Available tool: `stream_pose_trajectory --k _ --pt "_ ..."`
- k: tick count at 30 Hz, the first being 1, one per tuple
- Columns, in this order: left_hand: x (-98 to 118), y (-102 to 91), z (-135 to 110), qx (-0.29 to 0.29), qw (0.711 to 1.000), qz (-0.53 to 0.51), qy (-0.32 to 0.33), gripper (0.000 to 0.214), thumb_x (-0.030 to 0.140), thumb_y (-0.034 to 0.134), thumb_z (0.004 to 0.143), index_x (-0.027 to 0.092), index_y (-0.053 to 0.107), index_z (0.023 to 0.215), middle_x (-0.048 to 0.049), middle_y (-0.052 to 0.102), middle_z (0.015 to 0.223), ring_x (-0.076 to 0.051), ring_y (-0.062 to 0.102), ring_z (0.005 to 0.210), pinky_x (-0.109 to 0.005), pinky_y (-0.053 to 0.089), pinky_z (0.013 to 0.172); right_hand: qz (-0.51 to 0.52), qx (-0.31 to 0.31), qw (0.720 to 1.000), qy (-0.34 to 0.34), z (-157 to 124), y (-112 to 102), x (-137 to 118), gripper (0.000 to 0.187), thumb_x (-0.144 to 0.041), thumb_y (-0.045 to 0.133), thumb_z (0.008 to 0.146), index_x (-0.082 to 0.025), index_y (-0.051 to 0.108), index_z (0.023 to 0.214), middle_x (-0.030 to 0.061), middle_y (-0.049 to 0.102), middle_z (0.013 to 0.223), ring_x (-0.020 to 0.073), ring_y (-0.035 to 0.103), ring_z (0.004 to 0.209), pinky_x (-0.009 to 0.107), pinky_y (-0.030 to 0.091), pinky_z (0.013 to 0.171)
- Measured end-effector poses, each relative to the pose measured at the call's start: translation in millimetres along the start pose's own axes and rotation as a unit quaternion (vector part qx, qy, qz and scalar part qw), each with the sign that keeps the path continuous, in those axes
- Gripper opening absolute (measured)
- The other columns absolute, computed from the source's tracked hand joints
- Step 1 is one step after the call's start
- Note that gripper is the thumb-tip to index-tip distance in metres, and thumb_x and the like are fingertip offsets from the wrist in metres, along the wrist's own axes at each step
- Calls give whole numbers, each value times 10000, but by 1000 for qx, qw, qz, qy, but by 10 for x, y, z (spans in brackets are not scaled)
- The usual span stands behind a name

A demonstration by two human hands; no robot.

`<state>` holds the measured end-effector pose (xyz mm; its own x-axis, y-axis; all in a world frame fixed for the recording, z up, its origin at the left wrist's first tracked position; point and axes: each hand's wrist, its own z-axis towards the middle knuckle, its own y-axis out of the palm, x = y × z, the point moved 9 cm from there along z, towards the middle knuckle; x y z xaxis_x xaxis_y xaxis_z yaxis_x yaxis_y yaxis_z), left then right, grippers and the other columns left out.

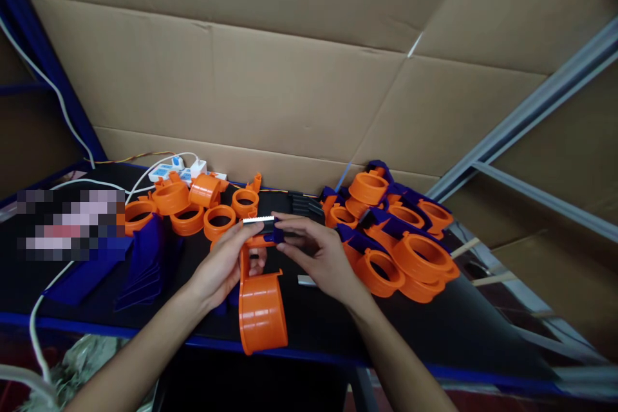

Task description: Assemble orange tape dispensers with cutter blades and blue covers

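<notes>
"Dispenser (263,315) in orange — where exactly?"

"Above the near edge of the black table (434,322), gripped firmly in the left hand (222,264), with ring end towards the wearer."

"And in the right hand (321,254)?"

"Pinched between thumb and fingers — a blue end piece (279,232), right beside the toothed strip (259,219)."

"Round about?"

"To the left, orange rings (172,199) and fanned blue plates (142,264); to the right, heaped blue-and-orange dispensers (420,272)."
</notes>
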<state>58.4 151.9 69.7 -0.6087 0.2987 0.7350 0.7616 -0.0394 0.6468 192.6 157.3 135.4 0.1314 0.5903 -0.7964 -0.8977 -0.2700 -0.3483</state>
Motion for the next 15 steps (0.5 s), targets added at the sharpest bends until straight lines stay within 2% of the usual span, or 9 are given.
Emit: stream_pose_trajectory --k 5,8,11,15 --pt "-33 1 11 -10 1000 1 -15 238 296 783 815 174 600 909 6 635 655 -98 577 512 -179 432 440 -96 -17 993 -61 5 -2 -134 404 -197 717 904 -316 654 1285 43 683 1329 201 679 1186 413 625 972" --pt "-61 6 14 -19 1000 4 -22 236 305 773 829 171 613 941 -2 649 675 -99 581 514 -185 430 445 -139 -12 987 -80 13 -40 -178 421 -195 768 863 -320 670 1253 37 717 1260 194 702 1078 391 639 893" --pt "-73 12 12 -22 999 -5 -35 220 287 769 831 171 619 943 -18 674 716 -106 598 535 -187 427 453 -131 13 988 -76 12 -94 -160 419 -221 818 819 -298 687 1209 41 732 1221 183 706 968 380 634 850" --pt "-102 53 -16 -33 996 -24 -85 190 295 748 836 157 633 897 -21 660 674 -103 565 495 -199 410 445 -83 35 995 -52 7 -108 -66 390 -276 840 798 -270 698 1161 59 733 1209 194 711 985 401 618 897"
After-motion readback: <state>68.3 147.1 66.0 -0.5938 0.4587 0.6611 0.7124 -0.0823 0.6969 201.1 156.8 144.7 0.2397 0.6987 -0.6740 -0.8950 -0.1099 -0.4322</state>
